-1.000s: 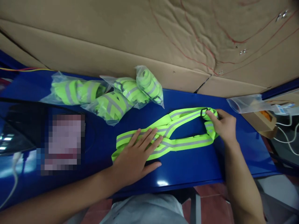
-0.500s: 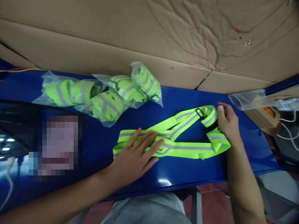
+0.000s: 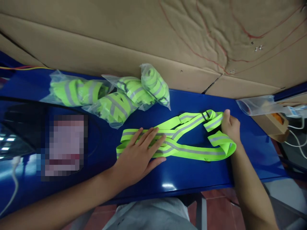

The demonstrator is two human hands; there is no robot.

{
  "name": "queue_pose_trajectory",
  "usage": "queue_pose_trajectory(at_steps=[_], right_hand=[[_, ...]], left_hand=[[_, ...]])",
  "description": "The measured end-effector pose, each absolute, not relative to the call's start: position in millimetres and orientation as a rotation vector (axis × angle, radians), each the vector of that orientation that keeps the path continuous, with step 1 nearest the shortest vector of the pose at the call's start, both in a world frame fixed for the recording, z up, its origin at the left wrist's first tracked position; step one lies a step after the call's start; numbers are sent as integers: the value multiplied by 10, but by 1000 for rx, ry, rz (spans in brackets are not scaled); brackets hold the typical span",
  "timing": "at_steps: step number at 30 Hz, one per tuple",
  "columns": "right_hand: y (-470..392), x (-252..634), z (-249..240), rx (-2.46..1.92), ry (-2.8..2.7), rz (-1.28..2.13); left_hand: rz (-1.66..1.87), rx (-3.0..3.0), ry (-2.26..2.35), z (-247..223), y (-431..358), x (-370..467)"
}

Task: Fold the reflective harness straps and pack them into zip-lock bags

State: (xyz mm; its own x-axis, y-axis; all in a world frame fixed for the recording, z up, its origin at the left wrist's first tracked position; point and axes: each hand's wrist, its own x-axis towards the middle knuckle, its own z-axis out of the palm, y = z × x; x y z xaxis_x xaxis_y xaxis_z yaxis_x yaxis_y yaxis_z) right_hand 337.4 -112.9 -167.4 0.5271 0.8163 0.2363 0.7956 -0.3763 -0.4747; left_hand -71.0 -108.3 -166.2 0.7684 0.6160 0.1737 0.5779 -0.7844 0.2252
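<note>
A neon-yellow reflective vest (image 3: 199,150) made of straps with grey stripes lies spread on the blue table. My left hand (image 3: 140,150) rests flat on its left part, fingers spread. At the vest's right end my right hand (image 3: 231,126) is closed on a strap, thumb up; its curled fingers are partly hidden. A black buckle (image 3: 205,116) sits on the upper strap near that hand. Behind, several clear bags hold rolled vests of the same kind, among them an upright bagged vest (image 3: 155,84) and a flatter bagged vest (image 3: 76,92).
Brown cardboard (image 3: 107,41) lines the back of the blue table (image 3: 182,174). On the right lie an unfilled clear bag (image 3: 257,105) and an open cardboard box (image 3: 273,126). A blurred-out rectangle (image 3: 64,143), a dark screen-like object and a white cable (image 3: 14,182) are on the left.
My right hand has turned and drawn the strap ends at the right, shifting their loops slightly. My left hand stays flat on the vest. The view has moved a little.
</note>
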Motion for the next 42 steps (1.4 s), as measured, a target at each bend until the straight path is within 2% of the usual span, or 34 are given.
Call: queue_pose_trajectory(at_steps=[2,5,9,10,11,14,16,24,34,42], right_hand=[[-1130,3348,-1646,-2178,-1252,143],[-1179,3275,-1532,-2020,-1245,476],[-1336,3067,-1328,-1699,-1561,1049],[-1360,2997,-1310,-1635,-1644,1077],[-1369,2927,-1314,-1626,-1718,983],[-1305,2766,-1451,-1732,-1937,397],[-1235,2732,-1584,-1755,-2097,233],[-1223,2765,-1655,-1633,-2227,274],[-1273,2640,-1647,-1643,-2294,272],[-1250,2647,-1672,-1675,-2280,289]], left_hand=[[395,2784,965,-1657,-1084,-708],[466,2741,955,-1658,-1082,-700],[575,2698,904,-1652,-1064,-679],[599,2693,894,-1646,-1058,-674],[619,2689,885,-1638,-1051,-671],[636,2671,850,-1610,-1040,-673],[628,2650,814,-1601,-1040,-682],[736,2579,749,-1629,-1056,-690],[585,2551,761,-1624,-1010,-696],[368,2787,782,-1692,-1074,-674]])
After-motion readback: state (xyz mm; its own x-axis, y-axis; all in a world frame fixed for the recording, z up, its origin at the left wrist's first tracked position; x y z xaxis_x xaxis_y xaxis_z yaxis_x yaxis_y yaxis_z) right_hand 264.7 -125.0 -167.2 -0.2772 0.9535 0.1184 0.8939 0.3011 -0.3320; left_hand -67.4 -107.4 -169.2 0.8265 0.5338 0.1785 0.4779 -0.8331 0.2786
